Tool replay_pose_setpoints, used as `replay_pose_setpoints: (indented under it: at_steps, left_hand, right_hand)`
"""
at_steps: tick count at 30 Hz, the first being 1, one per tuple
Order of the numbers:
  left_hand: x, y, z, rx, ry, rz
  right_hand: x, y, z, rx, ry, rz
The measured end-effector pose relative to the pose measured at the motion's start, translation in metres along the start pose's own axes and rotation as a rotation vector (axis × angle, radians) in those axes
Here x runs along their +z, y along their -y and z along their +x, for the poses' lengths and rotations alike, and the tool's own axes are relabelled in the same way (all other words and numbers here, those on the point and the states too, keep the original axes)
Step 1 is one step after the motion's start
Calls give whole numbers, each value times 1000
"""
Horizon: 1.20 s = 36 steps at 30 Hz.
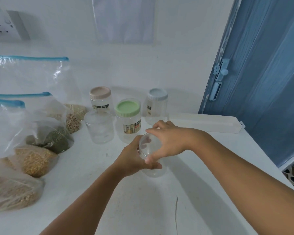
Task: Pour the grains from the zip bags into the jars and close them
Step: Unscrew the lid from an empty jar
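— Two hands on one clear jar (153, 167)?
— Yes. It stands on the white table (202, 167), near the front. The left hand (134, 160) wraps its side; the right hand (168, 141) grips the clear lid (148, 146) on top.
— And the others?
— Behind it, a green-lidded jar (128, 119), a beige-lidded one (100, 100), a grey-lidded one (157, 107), and a clear-lidded one (99, 127). The zip bags (36, 160) of grain lie at the left.
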State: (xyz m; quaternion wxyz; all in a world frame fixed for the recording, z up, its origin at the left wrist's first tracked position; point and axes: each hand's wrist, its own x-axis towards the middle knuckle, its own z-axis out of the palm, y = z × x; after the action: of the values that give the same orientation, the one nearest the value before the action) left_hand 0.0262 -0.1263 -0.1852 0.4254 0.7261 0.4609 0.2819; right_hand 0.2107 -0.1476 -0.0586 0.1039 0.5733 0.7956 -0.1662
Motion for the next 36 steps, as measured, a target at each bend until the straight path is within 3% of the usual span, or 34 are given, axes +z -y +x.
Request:
replay_pose_setpoints:
  at_steps: [4, 10, 14, 20, 24, 31, 36]
  left_hand:
    - [1, 1, 0, -8, -2, -11]
    - [-3, -2, 0, 13, 19, 2]
    - [-2, -2, 0, -1, 22, 0]
    - [-7, -4, 0, 0, 52, 29]
    - [-15, -4, -1, -9, 76, 60]
    - [-39, 5, -5, -27, 21, 50]
    - [-43, 8, -5, -40, 23, 58]
  right_hand:
    - [11, 0, 5, 109, -118, -103]
    - [1, -2, 2, 12, 47, -20]
    - [8, 4, 7, 122, -53, -111]
    - [-2, 5, 8, -61, -85, -44]
    - [-13, -4, 2, -159, -209, 227]
    - [58, -66, -5, -56, -501, 1094]
    - [120, -86, 3, 221, -429, 1083]
